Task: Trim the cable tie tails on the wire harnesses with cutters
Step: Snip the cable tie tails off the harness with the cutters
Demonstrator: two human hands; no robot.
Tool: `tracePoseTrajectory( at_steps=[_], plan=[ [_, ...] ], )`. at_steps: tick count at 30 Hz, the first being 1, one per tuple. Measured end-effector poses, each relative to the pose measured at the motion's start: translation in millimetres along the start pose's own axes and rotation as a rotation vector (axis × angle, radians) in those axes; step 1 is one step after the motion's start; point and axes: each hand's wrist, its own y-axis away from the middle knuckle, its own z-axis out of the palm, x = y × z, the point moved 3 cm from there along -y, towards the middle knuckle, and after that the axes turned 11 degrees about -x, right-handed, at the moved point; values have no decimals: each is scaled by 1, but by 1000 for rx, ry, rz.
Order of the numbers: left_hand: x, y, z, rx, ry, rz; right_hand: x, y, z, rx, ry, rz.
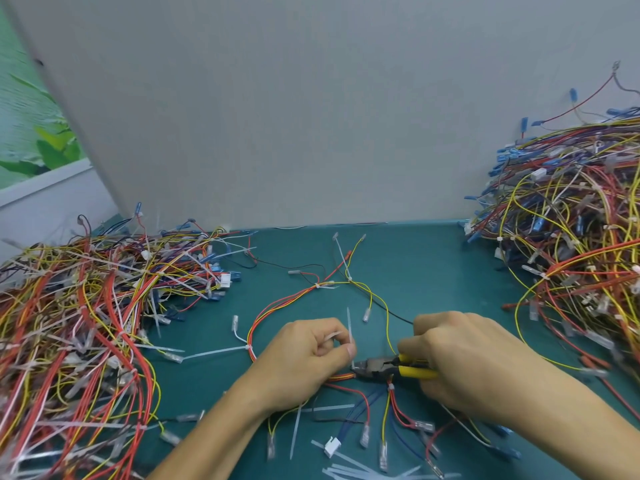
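Yellow-handled cutters (pixel 375 367), jaws at the base of an upright white tie tail (pixel 349 323) on a red-and-yellow harness (pixel 343 376)

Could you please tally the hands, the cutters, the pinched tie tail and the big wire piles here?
Hands: 2, left hand and right hand
Cutters: 1
Tie tail: 1
Wire piles: 2, left pile and right pile
Total: 6

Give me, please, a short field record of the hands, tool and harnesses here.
left hand: pinches upright cable tie tail
right hand: grips yellow-handled cutters, jaws at the tail's base
harness: lies on green mat
left pile: long tails stick out
right pile: heaped at mat's right
cut tails: near mat edge
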Motion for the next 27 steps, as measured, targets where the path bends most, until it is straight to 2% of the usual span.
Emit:
tracePoseTrajectory(
  at_steps=[10, 15, 16, 18, 21, 23, 27],
  plan=[
    [-1, 0, 2, -42, 24, 32, -1, -3, 5, 10, 54, 28],
    [-1, 2, -2, 3, -4, 34, -3, -2, 6, 19, 36, 42],
    [-1, 2, -3, 17, 76, 12, -3, -1, 6, 20, 25, 40],
    [-4, 2, -6, 62, 394, -65, -5, 0, 6, 39, -25, 34],
    [-7, 3, -15, 180, 766, -116, -7, 0, 4, 159, -207, 13],
    [-7, 6, -24, 231, 890, -107, -13, -2, 6, 218, -359, -47],
    [-10, 15, -37, 228, 933, -99, -20, -8, 17, 156, -479, -111]
  ],
)
